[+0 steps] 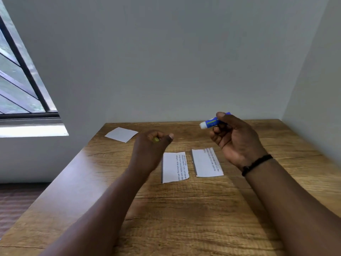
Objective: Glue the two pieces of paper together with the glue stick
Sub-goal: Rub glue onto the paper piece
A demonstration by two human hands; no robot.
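Wooden table (184, 209) bears three paper pieces (175, 167), hands (238, 139) hold one glue stick (212, 123)

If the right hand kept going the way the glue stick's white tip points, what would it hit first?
Probably the left hand. The right hand holds the glue stick with its tip aimed left and slightly down, toward the left hand's raised thumb. Depth is unclear; it might pass behind.

Printed lines on paper pieces (176, 167), illegible
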